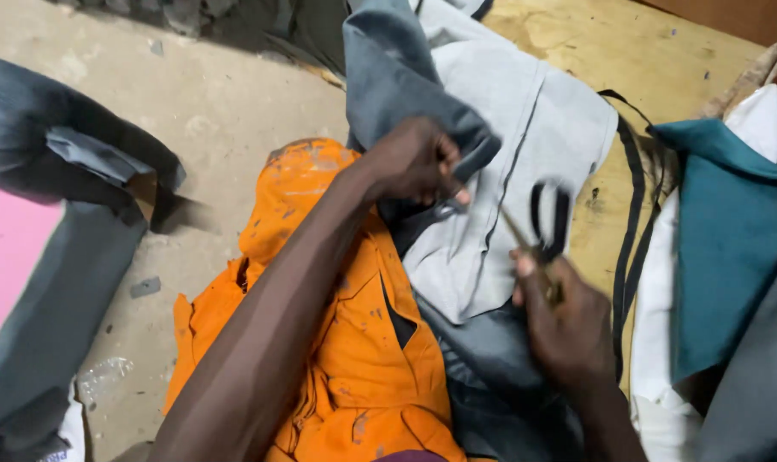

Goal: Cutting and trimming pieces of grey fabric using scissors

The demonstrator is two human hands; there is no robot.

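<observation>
The grey cloth (508,145) is lying spread over the wooden table (568,34), and the left hand (416,162) is pinching a folded edge of it with fingers closed, while the right hand (568,329) is gripping black-handled scissors (549,224) whose blades are pointing toward that pinched edge. An orange garment (354,342) is lying beneath the left arm, a teal cloth (731,231) is sitting to the right over white fabric (662,282), and a black strap (628,214) is trailing between them
</observation>
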